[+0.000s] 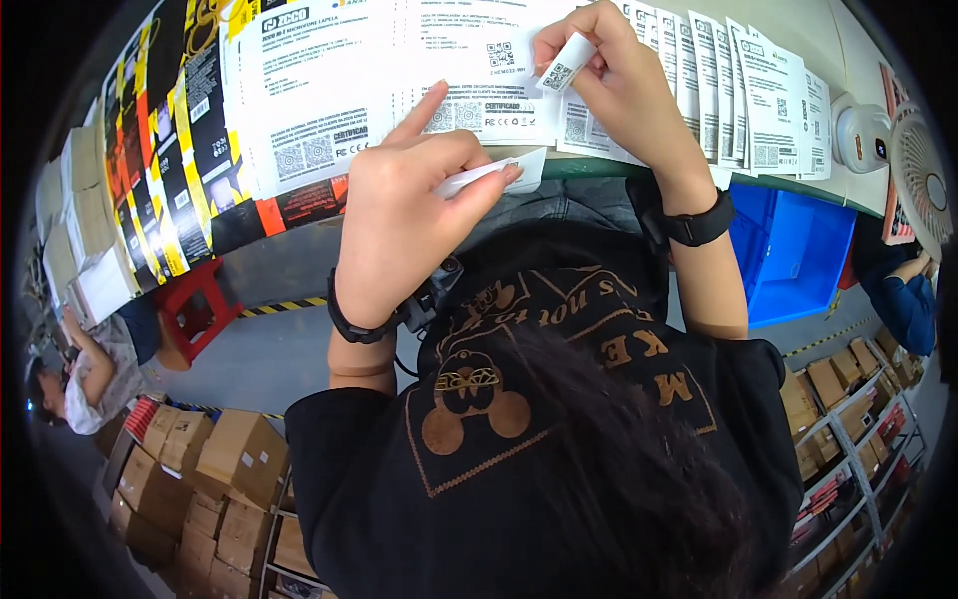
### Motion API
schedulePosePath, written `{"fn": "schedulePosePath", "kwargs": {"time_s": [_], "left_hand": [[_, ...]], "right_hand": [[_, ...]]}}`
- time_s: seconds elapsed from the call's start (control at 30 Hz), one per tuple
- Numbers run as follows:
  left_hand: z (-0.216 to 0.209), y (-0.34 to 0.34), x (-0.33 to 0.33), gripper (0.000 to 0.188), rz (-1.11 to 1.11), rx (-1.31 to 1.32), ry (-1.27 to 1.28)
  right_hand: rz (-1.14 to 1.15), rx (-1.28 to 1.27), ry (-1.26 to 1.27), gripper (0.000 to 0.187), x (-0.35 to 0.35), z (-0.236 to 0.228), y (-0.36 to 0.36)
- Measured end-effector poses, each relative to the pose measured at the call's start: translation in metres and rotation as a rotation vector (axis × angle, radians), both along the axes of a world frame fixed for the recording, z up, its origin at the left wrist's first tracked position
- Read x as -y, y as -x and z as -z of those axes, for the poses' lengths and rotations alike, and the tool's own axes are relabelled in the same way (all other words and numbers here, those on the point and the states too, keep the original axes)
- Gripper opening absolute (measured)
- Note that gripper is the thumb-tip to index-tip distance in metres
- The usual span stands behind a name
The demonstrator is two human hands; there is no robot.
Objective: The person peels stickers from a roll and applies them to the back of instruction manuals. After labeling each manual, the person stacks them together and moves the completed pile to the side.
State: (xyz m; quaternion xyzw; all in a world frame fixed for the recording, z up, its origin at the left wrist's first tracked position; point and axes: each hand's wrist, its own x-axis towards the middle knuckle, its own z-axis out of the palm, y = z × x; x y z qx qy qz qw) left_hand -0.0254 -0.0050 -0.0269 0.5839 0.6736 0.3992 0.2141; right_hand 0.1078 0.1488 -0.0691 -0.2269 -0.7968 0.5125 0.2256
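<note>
L hand [404,195] is grasping a white slip [533,172] btw. thumb and bent fingers, while its index finger is stretched to 12–1 o'clock over the printed sheets [319,110]; if the tip touches them, I cannot tell. R hand [624,95] is pinching a small label [564,68] w/ a square code. Both hands stand in the way and cover parts of the sheets. From R hand, the fanned papers [773,120] lie approx. at 3 o'clock, overlapping; beyond them, also on the table [848,60], a round white device [853,140]. A fan [923,185] is farther at 3–4, a blue crate [798,285] at 4–5, lower. From L hand: yellow-black packaging [220,150] at 9, red stool [200,309] at 8, another person [95,369] farther at 8, cartons [244,454] at 7. Rel. to L hand, the label is at 2 o'clock, the slip at 3; rel. to R hand, the label is at 10.
</note>
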Motion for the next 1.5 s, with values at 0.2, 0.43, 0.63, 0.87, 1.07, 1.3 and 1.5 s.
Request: {"fn": "schedulePosePath", "kwargs": {"time_s": [0.2,0.43,0.63,0.87,1.07,1.3,1.5], "left_hand": [[-0.004,-0.002,-0.002,0.018,0.032,-0.042,0.045],[-0.007,-0.002,-0.003,0.020,0.052,-0.073,0.050],[-0.008,-0.003,-0.002,0.019,0.064,-0.096,0.094],[-0.008,-0.004,-0.002,0.019,0.092,-0.154,0.115],[-0.003,-0.015,-0.005,0.018,0.147,-0.330,0.062],[0.005,-0.029,-0.012,0.016,0.304,-0.383,0.164],[0.004,-0.033,-0.012,0.016,0.329,-0.447,0.218]], "right_hand": [[-0.014,-0.328,0.221,0.025,-0.008,0.011,0.000],[-0.026,0.027,-0.092,0.031,-0.006,0.007,-0.002],[0.047,0.027,-0.118,0.026,0.000,0.009,0.003],[0.089,0.046,-0.073,0.023,0.001,0.008,0.004],[0.087,-0.008,-0.021,0.022,-0.003,0.012,0.005],[0.070,0.064,-0.041,0.022,0.000,0.004,0.004],[0.040,-0.133,0.011,0.022,0.001,0.015,0.001]]}}
